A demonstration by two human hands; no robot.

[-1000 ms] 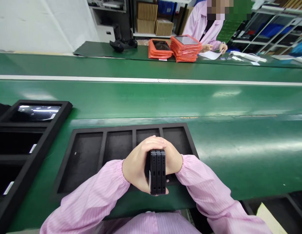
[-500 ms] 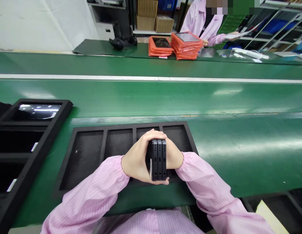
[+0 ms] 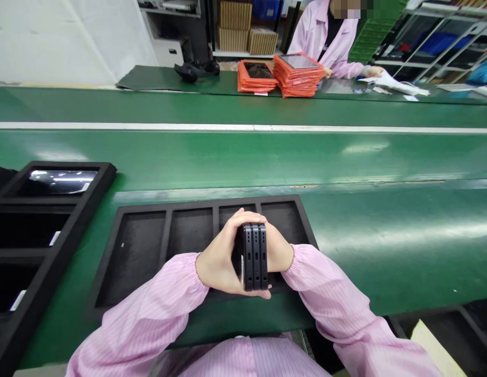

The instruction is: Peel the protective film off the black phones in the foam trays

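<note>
Three black smartphones (image 3: 256,257) are pressed together in a stack, standing on edge with their port ends facing me. My left hand (image 3: 220,262) wraps round them, fingers over the top and thumb along the bottom. On the other side, my right hand (image 3: 278,248) closes on the same stack; most of its fingers are hidden behind the phones. Both hands are above a black foam tray (image 3: 141,209) with several compartments. A small pale speck shows in its leftmost compartment.
At the left lies another black foam tray (image 3: 66,251) with phones in its slots. Orange-wrapped tablets (image 3: 298,76) are stacked across the green bench (image 3: 228,157), where a co-worker in a pink jacket (image 3: 306,34) stands. A yellow sheet (image 3: 435,348) and a dark tray are at lower right.
My hands and the phones stay nearly still, with a slight shift of view. Across the bench, the co-worker's hand has lowered a white sheet onto the bench.
</note>
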